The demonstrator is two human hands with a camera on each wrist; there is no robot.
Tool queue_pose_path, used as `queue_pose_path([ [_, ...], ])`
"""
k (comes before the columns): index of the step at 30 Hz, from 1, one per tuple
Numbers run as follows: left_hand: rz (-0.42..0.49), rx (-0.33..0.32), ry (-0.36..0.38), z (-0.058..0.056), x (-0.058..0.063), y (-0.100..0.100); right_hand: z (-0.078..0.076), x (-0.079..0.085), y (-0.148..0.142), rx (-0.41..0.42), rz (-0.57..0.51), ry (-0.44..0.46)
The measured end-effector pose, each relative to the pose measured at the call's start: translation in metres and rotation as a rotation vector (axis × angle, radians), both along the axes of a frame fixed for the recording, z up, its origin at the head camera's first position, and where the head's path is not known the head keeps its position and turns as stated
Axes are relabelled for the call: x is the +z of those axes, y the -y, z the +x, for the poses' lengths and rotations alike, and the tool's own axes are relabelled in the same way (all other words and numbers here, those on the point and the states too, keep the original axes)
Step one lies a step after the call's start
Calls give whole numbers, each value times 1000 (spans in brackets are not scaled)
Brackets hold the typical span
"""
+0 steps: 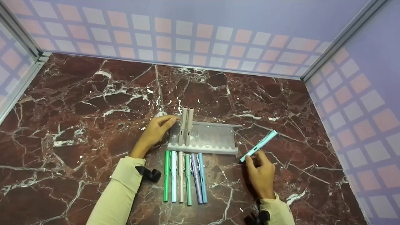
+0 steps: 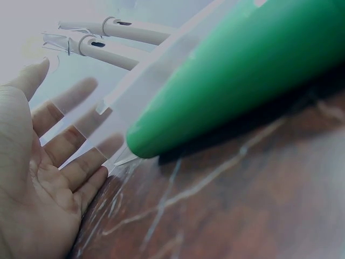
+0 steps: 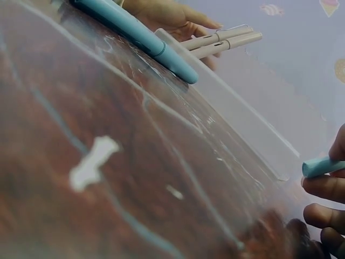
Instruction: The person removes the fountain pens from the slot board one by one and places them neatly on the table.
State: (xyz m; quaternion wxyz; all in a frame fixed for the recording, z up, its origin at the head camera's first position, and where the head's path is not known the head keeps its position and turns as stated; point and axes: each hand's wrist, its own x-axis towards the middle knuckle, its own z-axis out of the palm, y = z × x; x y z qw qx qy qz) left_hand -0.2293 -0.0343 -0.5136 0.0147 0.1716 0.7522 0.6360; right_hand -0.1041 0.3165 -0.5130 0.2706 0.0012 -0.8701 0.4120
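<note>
My right hand (image 1: pixel 262 173) pinches a light blue pen (image 1: pixel 265 139) near its lower end, to the right of a clear acrylic pen stand (image 1: pixel 215 135). The pen slants up and away to the right. In the right wrist view, its rounded end (image 3: pixel 318 167) pokes out from between thumb and fingers. Two beige pens (image 1: pixel 188 132) lean side by side in the left slots of the stand. My left hand (image 1: pixel 156 132) is at the stand's left side, its fingers (image 2: pixel 67 143) extended and partly seen through the clear plastic, its thumb apart from them.
In front of the stand, several capped pens lie in a row: a green pen (image 1: pixel 167 178), a pale blue one, a beige one (image 1: pixel 181 178), a sage green one, a purple one and a blue one (image 1: pixel 203 181). The marbled tabletop (image 1: pixel 103 131) meets checkered panels (image 1: pixel 203 40) behind and at both sides.
</note>
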Motion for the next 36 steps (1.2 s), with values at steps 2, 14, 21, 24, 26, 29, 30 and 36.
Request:
queue_pose_path([
  [2,-8,0,-6,0,0,1,-1,0,0,9,-5,4],
  [14,-10,2,18,0,-1,1,-2,1,1,19,-1,76],
  [21,24,3,43,1,1,0,-2,1,0,24,16,91],
  [24,15,2,38,1,1,0,-2,1,0,23,14,95],
  [26,12,1,35,1,1,1,-3,1,0,25,11,97],
  [29,10,0,34,0,0,1,-2,1,0,34,10,100],
  [30,9,0,34,0,0,1,-2,1,1,35,12,102],
  [36,9,-3,32,0,0,1,-1,2,1,43,26,124],
])
